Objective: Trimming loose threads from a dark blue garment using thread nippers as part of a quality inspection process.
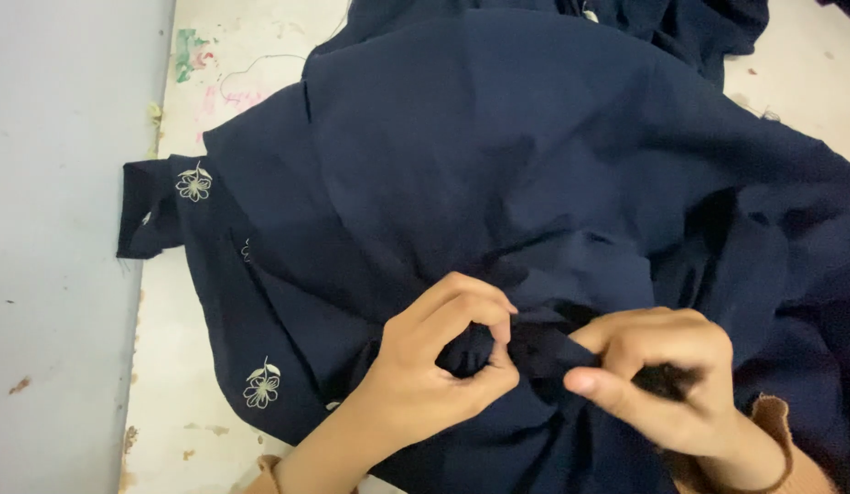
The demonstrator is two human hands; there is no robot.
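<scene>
Two bare hands at the near edge of a worn, paint-stained table (182, 361): left hand (439, 352) and right hand (667, 380) each pinching a fold of one dark navy garment (498, 155), fingers curled tight, close together. Cloth spread over most of the tabletop, one corner hanging past the left edge. Two embroidered cream flowers (194, 183) clearly showing near that edge. Bare surface only along the left strip and far right corner.

soft even light, sharp, faint shadows
</scene>
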